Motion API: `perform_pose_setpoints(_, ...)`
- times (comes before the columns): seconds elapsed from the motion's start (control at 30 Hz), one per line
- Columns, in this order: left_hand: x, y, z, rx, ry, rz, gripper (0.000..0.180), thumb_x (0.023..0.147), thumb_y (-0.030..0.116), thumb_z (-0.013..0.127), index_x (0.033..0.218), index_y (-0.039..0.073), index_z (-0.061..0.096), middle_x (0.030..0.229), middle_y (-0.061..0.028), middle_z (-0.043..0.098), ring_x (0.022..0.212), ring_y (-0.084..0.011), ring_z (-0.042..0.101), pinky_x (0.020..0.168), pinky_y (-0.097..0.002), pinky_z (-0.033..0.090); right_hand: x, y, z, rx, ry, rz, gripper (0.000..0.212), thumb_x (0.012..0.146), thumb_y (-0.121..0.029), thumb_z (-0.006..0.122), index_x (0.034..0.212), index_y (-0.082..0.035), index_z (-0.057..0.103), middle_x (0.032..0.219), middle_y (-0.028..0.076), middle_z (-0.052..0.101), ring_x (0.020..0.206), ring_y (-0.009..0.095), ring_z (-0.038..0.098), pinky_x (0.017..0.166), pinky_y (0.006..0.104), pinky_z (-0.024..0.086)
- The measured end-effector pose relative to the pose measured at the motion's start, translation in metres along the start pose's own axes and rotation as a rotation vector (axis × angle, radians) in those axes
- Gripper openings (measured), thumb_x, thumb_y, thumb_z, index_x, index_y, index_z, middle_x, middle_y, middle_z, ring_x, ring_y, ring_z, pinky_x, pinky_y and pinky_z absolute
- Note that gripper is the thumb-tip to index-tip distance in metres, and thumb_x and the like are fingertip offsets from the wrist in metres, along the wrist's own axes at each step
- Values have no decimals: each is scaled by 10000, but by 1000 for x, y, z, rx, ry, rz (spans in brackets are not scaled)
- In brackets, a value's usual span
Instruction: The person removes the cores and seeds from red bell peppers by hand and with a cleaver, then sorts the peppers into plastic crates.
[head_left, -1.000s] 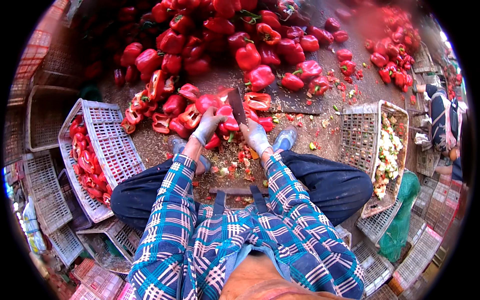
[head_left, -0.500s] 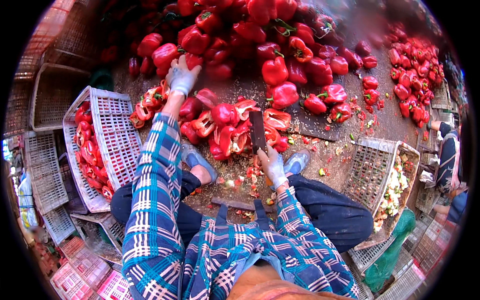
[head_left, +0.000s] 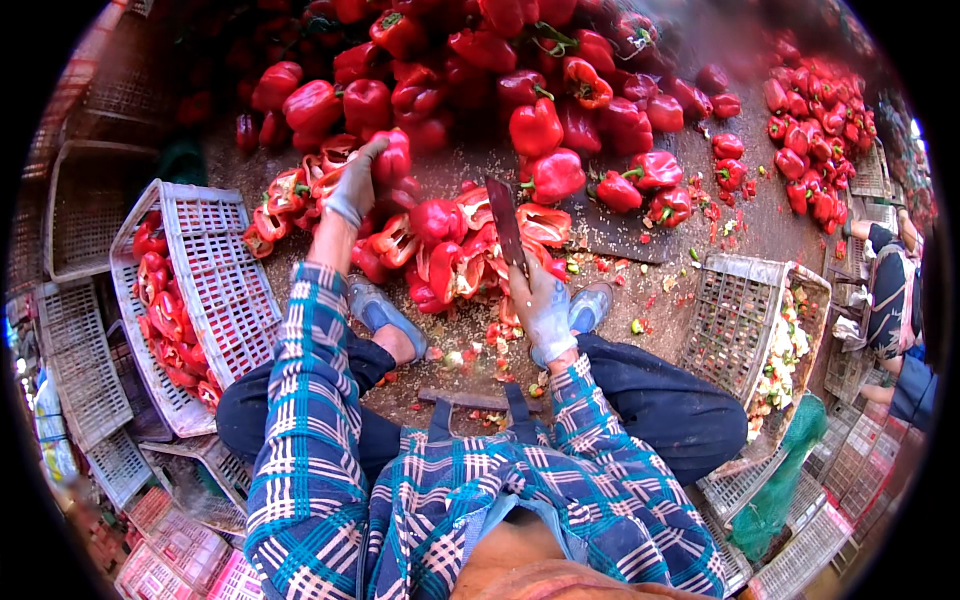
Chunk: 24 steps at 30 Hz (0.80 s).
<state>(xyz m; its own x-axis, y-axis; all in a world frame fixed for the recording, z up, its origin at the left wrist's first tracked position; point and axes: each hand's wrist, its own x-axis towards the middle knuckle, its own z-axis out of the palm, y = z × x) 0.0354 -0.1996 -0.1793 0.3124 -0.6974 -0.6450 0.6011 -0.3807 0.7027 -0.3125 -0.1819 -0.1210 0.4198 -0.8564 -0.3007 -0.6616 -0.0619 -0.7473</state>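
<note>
My gloved left hand is closed on a red bell pepper, raised above the cut peppers on the ground. In my gloved right hand is a knife with a broad dark blade, pointing away from me. Halved red peppers lie in a heap between my feet, some with pale insides showing. More cut peppers are just left of that heap. Beyond my hands rises a large pile of whole red peppers.
On the left, a tilted white crate contains red pepper pieces. A crate at the right contains pale cores and scraps. Another pepper pile lies far right, near a person's leg. Seeds and scraps litter the floor.
My left hand has come back from the whole-pepper pile, bringing a pepper nearer. The knife in my right hand has tilted slightly to the left.
</note>
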Motion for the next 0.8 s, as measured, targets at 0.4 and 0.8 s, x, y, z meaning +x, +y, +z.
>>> perform_pose_setpoints(0.4,-100,-78,99,-167,55,78,374,949,503,546,1032,153,649,761,7,665,597,-131,641,441,-267,478,-13,-37,22,-189,164,-283,301,968,-230,581,1226,-77,612,852,180,704,751,383,692,666,466,541)
perform_pose_setpoints(0.8,-105,-110,66,521,88,257,646,860,435,733,1259,-47,572,1097,-153,669,921,-195,646,777,-317,534,10,-14,46,-47,-55,55,340,954,-321,521,1093,-23,607,965,288,663,960,472,633,824,537,484)
